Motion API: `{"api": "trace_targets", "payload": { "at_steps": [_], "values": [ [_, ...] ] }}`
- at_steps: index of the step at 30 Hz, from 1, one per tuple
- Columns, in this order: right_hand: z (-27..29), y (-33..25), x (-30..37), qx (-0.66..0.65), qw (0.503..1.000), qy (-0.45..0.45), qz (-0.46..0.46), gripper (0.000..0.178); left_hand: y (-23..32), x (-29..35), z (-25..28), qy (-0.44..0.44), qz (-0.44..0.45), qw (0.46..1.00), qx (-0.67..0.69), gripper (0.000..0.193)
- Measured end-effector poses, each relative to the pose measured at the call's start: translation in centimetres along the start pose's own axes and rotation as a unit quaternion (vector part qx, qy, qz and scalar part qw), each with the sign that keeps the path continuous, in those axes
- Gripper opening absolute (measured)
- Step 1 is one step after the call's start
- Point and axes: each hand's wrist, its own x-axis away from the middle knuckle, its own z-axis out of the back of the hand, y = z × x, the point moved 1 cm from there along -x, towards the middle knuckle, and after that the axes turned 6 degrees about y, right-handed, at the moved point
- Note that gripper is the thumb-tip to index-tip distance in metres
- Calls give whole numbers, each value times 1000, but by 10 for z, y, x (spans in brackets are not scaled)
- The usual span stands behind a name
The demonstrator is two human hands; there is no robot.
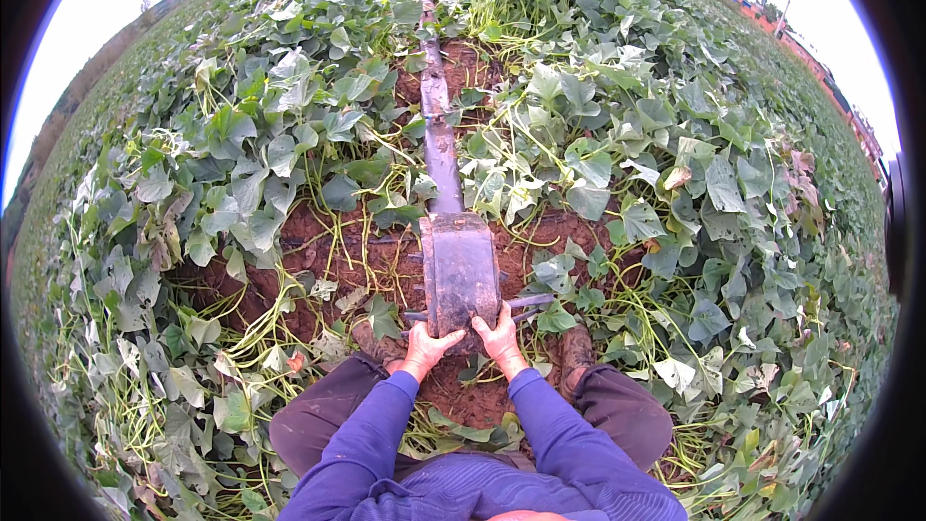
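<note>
Dark roll (465, 265): ahead of hands, long face aligned with flat strip (441, 150) beyond roll. Left hand (426, 347), right hand (500, 338): equally near, gripping roll's near end from opposite sides, thumbs on top.

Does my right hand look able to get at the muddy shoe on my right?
Probably yes, once the right hand lets go of the dark roll: the shoe sits close by, with little more than leaves between.
</note>
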Motion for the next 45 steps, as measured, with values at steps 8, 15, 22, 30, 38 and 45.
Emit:
{"api": "trace_targets", "payload": {
  "at_steps": [8, 15, 22, 30, 38, 45],
  "values": [
    [0, -3, 0, 23, 1000, 4, 9, 80, 6, 3, 1, 14, -7, 1000, -12, 51],
    [1, 4, 0, -7, 1000, 2, 0, 78, 10, 3, -1, 14, -16, 999, -39, 57],
    [1, 7, 2, -5, 1000, 1, 0, 80, 2, 2, -1, 10, -13, 1000, -23, 57],
    [1, 5, 3, -26, 1000, 1, -8, 82, 7, 4, 0, 12, -12, 999, -46, 53],
    [2, 8, 1, 7, 1000, 10, 6, 83, 9, 3, -2, 12, -9, 1000, -20, 55],
    [1, 1, 0, -14, 999, -20, -20, 81, 2, 0, 0, 15, -17, 1000, -14, 55]
  ]
}}
